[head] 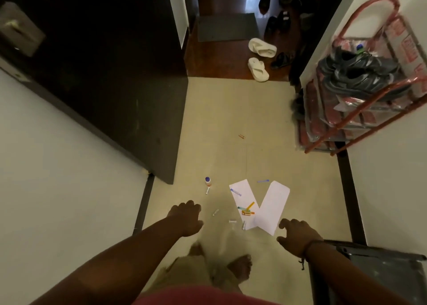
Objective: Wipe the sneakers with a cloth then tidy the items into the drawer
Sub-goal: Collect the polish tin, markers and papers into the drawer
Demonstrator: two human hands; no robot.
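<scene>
Standing barefoot on a pale beige tiled floor [231,120], both arms stretched out over a bit of a mess. The left hand [187,217] hangs with fingers loosely curled down, holding nothing. The right hand [297,234] is the same deal, fingers relaxed and spread a little, nothing in it, just beside the corner of a white paper envelope [272,206]. A second white envelope [242,200] lies next to it with a few coloured markers [247,210] on top. A small white bottle with a blue cap [208,181] sits near the dark cabinet [111,85]. The dark grey sneakers [355,74] are up on a red metal rack wrapped in plastic [360,110] against the right wall, well apart from both hands. White flip-flops [258,69] lie further down the hall.
</scene>
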